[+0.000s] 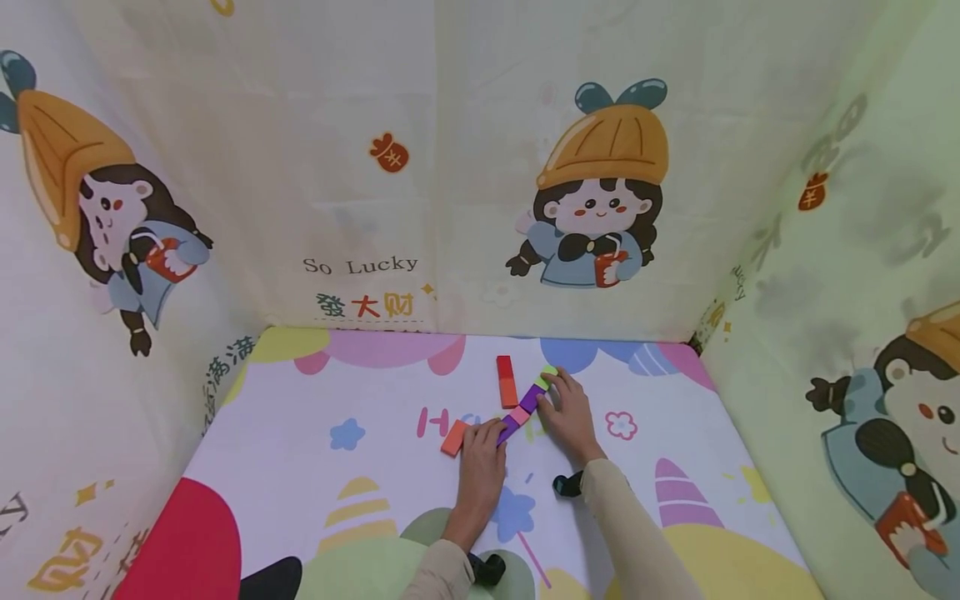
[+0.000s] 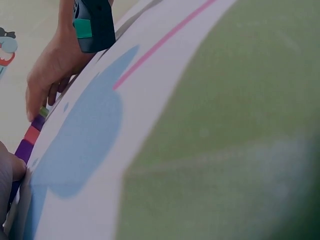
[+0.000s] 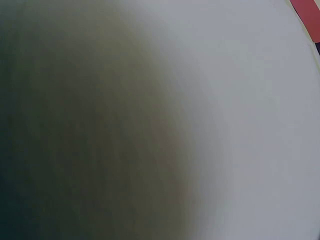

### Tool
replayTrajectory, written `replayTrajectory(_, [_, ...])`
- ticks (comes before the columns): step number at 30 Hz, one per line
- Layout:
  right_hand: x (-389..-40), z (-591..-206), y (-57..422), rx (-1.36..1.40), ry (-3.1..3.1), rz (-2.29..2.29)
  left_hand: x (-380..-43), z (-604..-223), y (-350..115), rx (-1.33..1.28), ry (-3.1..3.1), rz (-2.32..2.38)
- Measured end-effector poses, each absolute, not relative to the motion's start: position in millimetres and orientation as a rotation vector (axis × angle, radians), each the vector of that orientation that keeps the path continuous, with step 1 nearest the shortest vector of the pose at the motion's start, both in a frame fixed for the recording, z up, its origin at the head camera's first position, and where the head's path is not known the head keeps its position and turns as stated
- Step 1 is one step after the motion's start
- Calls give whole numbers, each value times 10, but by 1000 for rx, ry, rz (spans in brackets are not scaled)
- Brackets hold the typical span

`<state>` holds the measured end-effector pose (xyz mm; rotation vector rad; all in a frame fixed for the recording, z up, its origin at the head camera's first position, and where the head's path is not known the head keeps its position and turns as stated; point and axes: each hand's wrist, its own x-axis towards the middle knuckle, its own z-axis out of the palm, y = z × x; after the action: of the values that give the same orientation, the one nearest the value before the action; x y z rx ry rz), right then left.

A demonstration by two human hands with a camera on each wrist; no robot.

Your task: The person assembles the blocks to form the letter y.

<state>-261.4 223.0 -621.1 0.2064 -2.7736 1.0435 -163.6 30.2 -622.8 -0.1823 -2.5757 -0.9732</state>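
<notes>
A slanting row of small coloured blocks lies on the patterned cloth, with a green block (image 1: pixel 548 374) at its far end. Nearer along it come a purple block (image 1: pixel 531 398), a pink block (image 1: pixel 520 415) and another purple block (image 1: pixel 508 429). My left hand (image 1: pixel 482 467) grips the near purple block, its thumb against the side in the left wrist view. My right hand (image 1: pixel 572 417) holds the far end, fingers at the green block and thumb by the purple one. An orange block (image 1: pixel 453 437) lies beside my left fingers, partly covered by them.
A red and orange strip of block (image 1: pixel 507 383) lies just left of the row's far end. Printed cloth walls (image 1: pixel 360 200) enclose the back and sides. Each wrist carries a black camera, such as the left one (image 1: pixel 489 570). The right wrist view is mostly blurred cloth.
</notes>
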Motion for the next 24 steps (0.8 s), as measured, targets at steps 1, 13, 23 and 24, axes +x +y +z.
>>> replayTrajectory(1, [-2612, -6205, 2232, 206, -2769, 1050, -1637, -6226, 302, -186, -2579, -971])
replayTrajectory(13, [-2619, -6238, 2248, 205, -2762, 1046, -1632, -6250, 304, -185, -2597, -1013])
replayTrajectory(23, [-2645, -6242, 2246, 212, -2769, 1029, -1649, -6264, 300, -187, -2596, -1007])
replayTrajectory(24, [-2648, -6223, 2242, 213, -2773, 1027, -1657, -6263, 300, -187, -2591, -1008])
